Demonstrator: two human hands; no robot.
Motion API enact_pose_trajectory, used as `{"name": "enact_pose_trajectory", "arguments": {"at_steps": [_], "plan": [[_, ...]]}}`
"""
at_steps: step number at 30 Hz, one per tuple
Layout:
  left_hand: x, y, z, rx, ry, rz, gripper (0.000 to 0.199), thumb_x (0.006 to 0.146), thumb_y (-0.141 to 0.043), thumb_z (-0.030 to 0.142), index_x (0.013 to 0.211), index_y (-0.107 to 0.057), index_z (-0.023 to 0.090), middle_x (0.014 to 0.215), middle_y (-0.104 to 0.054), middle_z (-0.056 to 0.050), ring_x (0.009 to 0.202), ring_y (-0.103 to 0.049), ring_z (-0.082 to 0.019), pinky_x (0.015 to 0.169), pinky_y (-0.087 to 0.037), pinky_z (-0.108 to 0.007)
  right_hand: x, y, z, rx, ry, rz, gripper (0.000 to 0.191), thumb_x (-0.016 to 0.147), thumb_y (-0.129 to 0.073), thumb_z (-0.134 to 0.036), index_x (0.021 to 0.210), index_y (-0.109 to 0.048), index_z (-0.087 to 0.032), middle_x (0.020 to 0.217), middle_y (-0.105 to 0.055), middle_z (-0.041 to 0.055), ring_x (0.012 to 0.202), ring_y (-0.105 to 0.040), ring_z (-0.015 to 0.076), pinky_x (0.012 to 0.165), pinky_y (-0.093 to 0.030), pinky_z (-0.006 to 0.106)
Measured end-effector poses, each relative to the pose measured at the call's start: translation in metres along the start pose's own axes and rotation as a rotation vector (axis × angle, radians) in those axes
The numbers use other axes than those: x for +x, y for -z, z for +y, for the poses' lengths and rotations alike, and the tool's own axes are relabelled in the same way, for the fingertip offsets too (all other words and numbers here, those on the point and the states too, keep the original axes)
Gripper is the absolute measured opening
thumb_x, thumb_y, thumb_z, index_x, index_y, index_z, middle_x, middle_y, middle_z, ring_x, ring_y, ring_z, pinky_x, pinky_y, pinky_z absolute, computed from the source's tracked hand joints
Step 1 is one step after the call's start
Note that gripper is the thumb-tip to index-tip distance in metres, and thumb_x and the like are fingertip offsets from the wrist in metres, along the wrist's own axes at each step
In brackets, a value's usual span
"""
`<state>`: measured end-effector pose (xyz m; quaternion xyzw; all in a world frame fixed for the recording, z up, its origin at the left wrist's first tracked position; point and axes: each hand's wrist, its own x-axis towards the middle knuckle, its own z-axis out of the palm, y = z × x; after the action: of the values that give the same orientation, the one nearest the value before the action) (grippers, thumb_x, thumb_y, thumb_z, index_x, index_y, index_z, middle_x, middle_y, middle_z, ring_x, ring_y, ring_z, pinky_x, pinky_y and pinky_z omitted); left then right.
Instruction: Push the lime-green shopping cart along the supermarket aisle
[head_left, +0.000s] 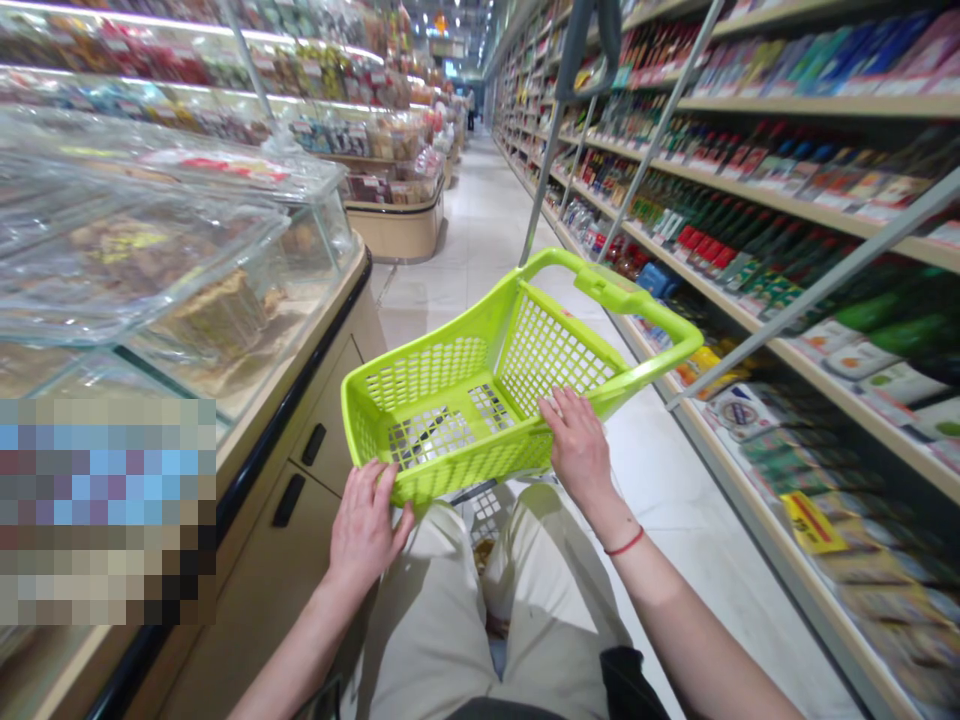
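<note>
A long supermarket aisle runs ahead, floored in pale tile. Along its right side stands tall retail shelving, packed with boxes, bottles and packets, and a yellow price sign hangs low on it. Along the left side runs a glass display case holding loose baked goods, with beige cabinet doors and black pull handles below it. A pixelated patch hides part of the lower left of the view.

In the middle, a lime-green plastic shopping basket with perforated walls is just in front of the person's beige trousers, tilted up toward the aisle. Its far end carries a raised handle, and thin grey metal poles rise beyond it. A pale mesh basket shows beneath it, between the person's legs.

The left hand is closed around the near rim of the green basket, with its fingers curled over the edge. The right hand grips the same rim further along, its fingers bent over the plastic. A thin red cord bracelet circles the right wrist.
</note>
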<state>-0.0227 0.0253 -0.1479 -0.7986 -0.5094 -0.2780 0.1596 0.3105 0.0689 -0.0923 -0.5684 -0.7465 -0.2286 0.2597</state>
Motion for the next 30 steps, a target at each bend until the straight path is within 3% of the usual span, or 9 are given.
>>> {"name": "enact_pose_trajectory", "arguments": {"at_steps": [6,13,24,30], "plan": [[0.001,0.001,-0.001,0.005,-0.016,-0.007,0.055,0.085,-0.060,0.029,0.134,-0.043,0.010,0.122,-0.055,-0.019,0.121,-0.052,-0.032,0.111,-0.040,-0.053,0.008,0.012,0.017,-0.014,0.025,-0.063,0.054,0.081,-0.044,0.005,0.127,-0.062,-0.016,0.135,-0.061,0.0134,0.135,-0.048,0.0254,0.115,-0.037,0.049],[0.001,0.001,0.001,-0.003,-0.009,-0.005,0.055,0.085,-0.059,0.028,0.133,-0.043,0.010,0.121,-0.055,-0.019,0.121,-0.052,-0.032,0.112,-0.040,-0.053,0.014,0.024,0.050,-0.079,-0.037,-0.031,0.051,0.082,-0.044,0.003,0.126,-0.063,-0.017,0.135,-0.061,0.0134,0.137,-0.046,0.0275,0.114,-0.038,0.050],[0.000,0.001,0.001,-0.033,0.018,-0.021,0.059,0.085,-0.059,0.029,0.138,-0.038,0.013,0.124,-0.054,-0.018,0.123,-0.051,-0.033,0.111,-0.040,-0.055,0.000,-0.005,0.002,0.040,-0.044,0.044,0.054,0.081,-0.042,0.003,0.127,-0.062,-0.018,0.134,-0.061,0.0136,0.138,-0.044,0.0259,0.114,-0.038,0.051],[0.000,0.002,0.001,-0.028,0.010,-0.031,0.057,0.085,-0.059,0.028,0.136,-0.040,0.011,0.124,-0.054,-0.019,0.125,-0.050,-0.032,0.112,-0.039,-0.053,0.002,0.004,0.012,0.038,0.021,-0.023,0.056,0.080,-0.043,0.004,0.128,-0.061,-0.019,0.134,-0.062,0.0116,0.136,-0.046,0.0250,0.114,-0.038,0.049]]}}
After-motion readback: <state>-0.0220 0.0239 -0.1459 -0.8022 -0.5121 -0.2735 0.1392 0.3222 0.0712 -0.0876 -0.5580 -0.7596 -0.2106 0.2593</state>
